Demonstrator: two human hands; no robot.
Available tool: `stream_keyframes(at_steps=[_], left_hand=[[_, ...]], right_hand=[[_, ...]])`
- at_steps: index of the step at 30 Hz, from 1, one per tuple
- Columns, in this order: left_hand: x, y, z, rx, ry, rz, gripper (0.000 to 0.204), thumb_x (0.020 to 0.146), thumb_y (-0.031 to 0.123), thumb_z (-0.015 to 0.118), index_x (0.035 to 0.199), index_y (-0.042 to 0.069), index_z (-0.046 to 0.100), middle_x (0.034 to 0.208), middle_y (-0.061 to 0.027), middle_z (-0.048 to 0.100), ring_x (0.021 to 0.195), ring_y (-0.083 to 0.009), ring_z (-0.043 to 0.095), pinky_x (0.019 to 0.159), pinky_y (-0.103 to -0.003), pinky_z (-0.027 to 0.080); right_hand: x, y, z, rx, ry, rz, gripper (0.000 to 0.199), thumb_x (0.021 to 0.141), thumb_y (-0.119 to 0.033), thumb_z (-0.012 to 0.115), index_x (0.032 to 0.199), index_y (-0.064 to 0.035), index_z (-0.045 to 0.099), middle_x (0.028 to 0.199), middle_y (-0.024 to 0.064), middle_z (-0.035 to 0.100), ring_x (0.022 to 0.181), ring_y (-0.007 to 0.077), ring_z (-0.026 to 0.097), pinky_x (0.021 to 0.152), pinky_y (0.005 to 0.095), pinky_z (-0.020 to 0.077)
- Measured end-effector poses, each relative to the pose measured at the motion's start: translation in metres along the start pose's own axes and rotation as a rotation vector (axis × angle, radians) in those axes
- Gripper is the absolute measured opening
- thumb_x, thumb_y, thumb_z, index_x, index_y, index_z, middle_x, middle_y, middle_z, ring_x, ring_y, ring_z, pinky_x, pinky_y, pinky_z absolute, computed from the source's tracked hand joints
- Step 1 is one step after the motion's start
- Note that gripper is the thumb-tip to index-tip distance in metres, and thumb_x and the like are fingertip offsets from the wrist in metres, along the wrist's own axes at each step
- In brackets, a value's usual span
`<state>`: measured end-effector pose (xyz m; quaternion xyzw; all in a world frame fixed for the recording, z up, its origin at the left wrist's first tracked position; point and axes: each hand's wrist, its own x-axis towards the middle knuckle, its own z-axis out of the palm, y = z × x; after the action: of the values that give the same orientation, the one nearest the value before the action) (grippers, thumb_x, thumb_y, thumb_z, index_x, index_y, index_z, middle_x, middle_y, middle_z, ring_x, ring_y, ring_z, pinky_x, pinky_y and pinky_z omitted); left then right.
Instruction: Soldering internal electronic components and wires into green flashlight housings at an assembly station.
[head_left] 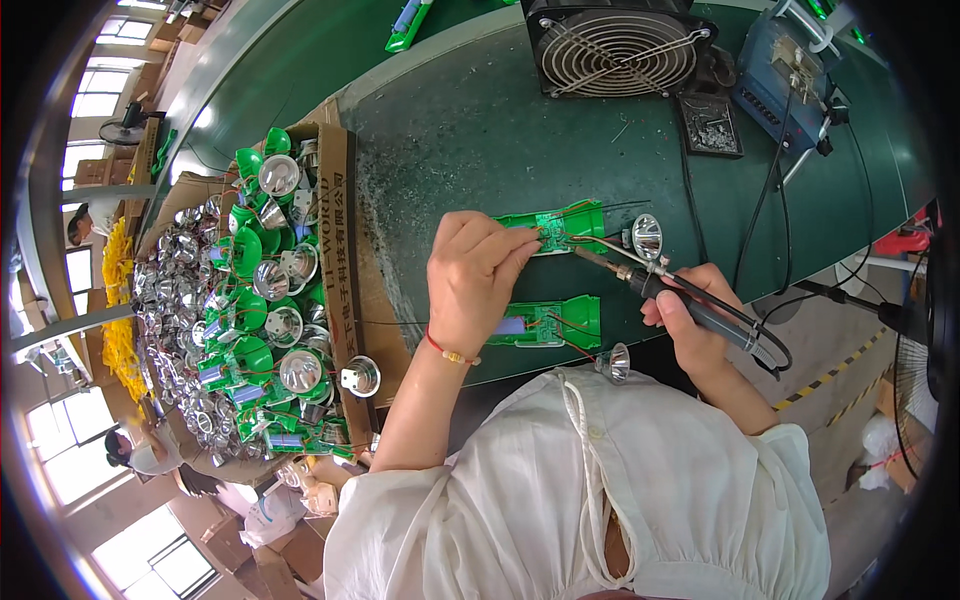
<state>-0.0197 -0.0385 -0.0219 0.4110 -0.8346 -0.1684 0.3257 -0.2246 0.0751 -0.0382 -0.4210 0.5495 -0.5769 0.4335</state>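
Observation:
My right hand (pixel 700 330) is closed round the dark handle of a soldering iron (pixel 655 287), and a thin metal tube runs beside it to the tip. That tip reaches toward a small green circuit board (pixel 553 232) inside an open green lamp housing (pixel 590 216). At the board's left end my left hand (pixel 468 270) pinches with thumb and forefinger; what lies between them is too small to make out. A silver reflector (pixel 647 237) sits right of this housing. Nearer me lies another green housing (pixel 580 320) with a purple battery cell (pixel 509 327), red wires and a reflector (pixel 614 364).
On the left stands a cardboard box (pixel 338 240) heaped with green housings and silver reflectors. A fan with a round guard (pixel 618 50) stands at the back. A blue bench unit (pixel 778 80), a small dark tray (pixel 712 128) and trailing black cables (pixel 690 190) occupy the right.

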Motion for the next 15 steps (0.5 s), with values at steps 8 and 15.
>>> stream_keyframes(at_steps=[8, 15], left_hand=[[-0.0045, -0.0023, 0.0081, 0.001, -0.065, -0.014, 0.013, 0.062, 0.003, 0.07, 0.074, 0.006, 0.067, 0.071, -0.0037, 0.057, 0.076, -0.0216, 0.052, 0.064, -0.031, 0.044], [-0.0045, 0.0002, 0.0082, 0.018, -0.08, -0.04, 0.012, 0.061, 0.003, 0.07, 0.072, 0.006, 0.067, 0.071, -0.0036, 0.058, 0.076, -0.0217, 0.051, 0.065, -0.031, 0.044]], right_hand=[[0.0055, -0.0013, 0.0044, 0.056, -0.001, 0.058, 0.017, 0.079, -0.009, 0.06, 0.083, 0.0017, 0.047, 0.064, 0.0122, 0.059, 0.052, 0.0121, 0.056, 0.047, 0.0223, 0.0468], [0.0059, 0.0013, 0.0043, 0.015, -0.019, 0.052, 0.015, 0.08, -0.008, 0.06, 0.083, 0.0019, 0.048, 0.064, 0.012, 0.059, 0.051, 0.0121, 0.056, 0.047, 0.0223, 0.0467]])
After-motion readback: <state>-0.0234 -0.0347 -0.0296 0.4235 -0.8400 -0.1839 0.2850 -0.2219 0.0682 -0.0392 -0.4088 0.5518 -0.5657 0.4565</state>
